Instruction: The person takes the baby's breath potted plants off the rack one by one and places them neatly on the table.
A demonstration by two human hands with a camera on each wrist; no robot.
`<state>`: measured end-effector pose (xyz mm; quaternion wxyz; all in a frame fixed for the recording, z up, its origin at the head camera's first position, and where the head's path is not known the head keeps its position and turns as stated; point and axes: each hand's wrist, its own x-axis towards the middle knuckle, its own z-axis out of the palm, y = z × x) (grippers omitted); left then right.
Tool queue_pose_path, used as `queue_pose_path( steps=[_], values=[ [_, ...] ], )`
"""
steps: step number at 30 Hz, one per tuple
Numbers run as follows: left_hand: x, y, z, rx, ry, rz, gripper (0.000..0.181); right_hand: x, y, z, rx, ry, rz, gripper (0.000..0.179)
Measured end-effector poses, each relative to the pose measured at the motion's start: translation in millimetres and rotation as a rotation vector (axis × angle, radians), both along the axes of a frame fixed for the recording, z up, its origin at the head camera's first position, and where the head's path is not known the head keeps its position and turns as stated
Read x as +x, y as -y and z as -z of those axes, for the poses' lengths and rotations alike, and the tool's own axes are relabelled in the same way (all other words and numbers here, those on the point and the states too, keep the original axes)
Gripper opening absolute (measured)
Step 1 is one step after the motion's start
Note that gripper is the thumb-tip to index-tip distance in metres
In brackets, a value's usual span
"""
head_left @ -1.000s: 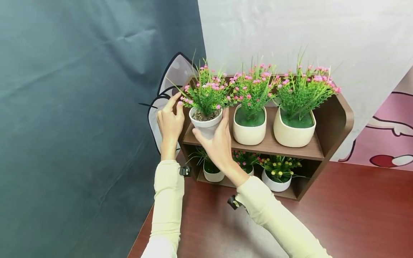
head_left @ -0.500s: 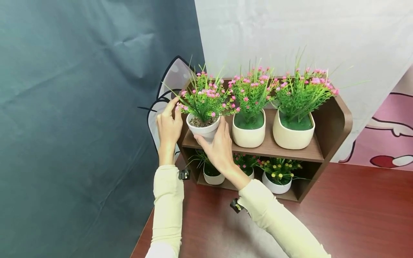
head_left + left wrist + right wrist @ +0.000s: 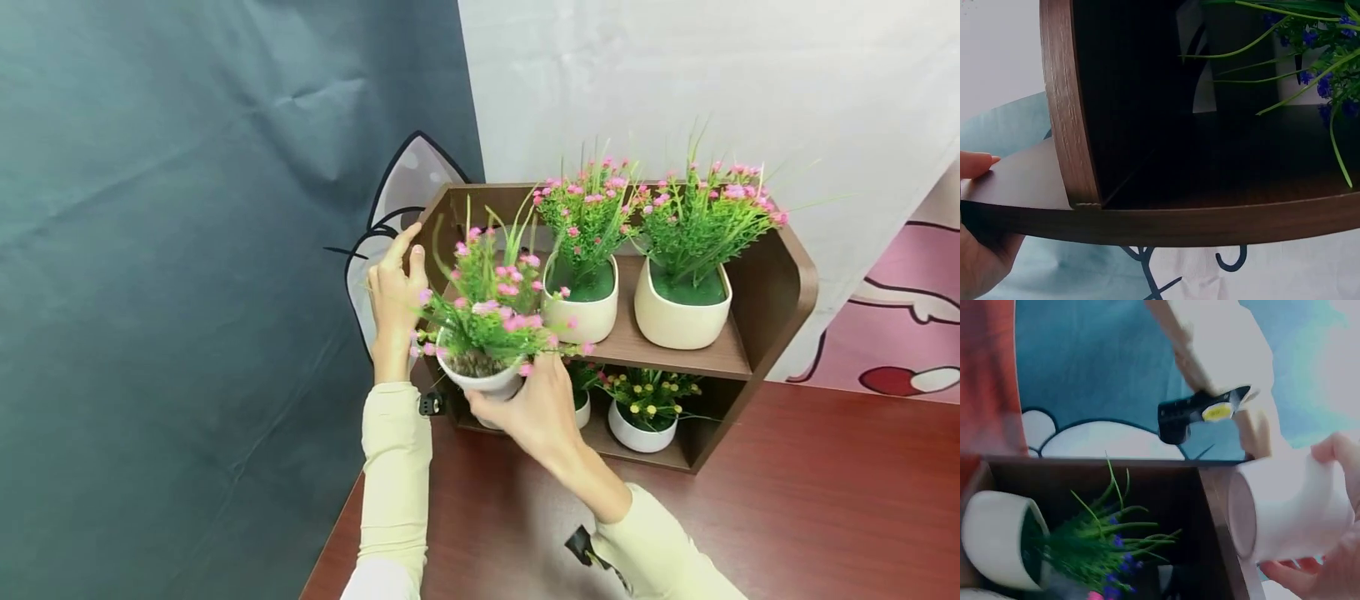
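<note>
My right hand (image 3: 536,417) grips a white flowerpot (image 3: 491,383) with pink flowers and grass blades, in front of the brown wooden shelf (image 3: 783,283). In the right wrist view the fingers and thumb curl round the smooth white wall of this pot (image 3: 1300,506), whose plant is out of sight there. My left hand (image 3: 397,292) is at the shelf's left side panel. In the left wrist view, the left hand (image 3: 982,262) pinches that panel's edge, thumb on one face and fingers on the other. Two cream pots (image 3: 581,321) (image 3: 682,321) of pink flowers stand on the upper board.
On the lower board, a white pot of yellow flowers (image 3: 645,433) stands right of another potted plant. A lower-left plant with blue flowers (image 3: 1322,87) shows in the left wrist view. The shelf stands on a red-brown table (image 3: 825,475), beside a blue-green curtain (image 3: 187,292).
My right hand has pulled the white flowerpot off the upper left spot, toward me and downward, out past the shelf's front. The left hand has stayed at the side panel.
</note>
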<state>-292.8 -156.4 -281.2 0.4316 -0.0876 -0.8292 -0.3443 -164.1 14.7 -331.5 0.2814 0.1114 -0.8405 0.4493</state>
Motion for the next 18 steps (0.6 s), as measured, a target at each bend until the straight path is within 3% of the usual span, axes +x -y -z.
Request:
queue_pose_path(
  steps=[8, 13, 18],
  values=[
    [4.5, 10.3, 2.6, 0.029, 0.028, -0.028, 0.030, 37.7, -27.3, 46.5, 0.084, 0.022, -0.207, 0.078],
    [9.1, 21.1, 0.2, 0.057, 0.020, -0.059, 0.029, 63.4, -45.6, 85.1, 0.142, 0.118, -0.153, 0.071],
    [11.5, 24.7, 0.4, 0.057, 0.025, -0.065, 0.029, 84.2, -71.1, 120.3, 0.083, 0.262, -0.042, 0.076]
  ],
)
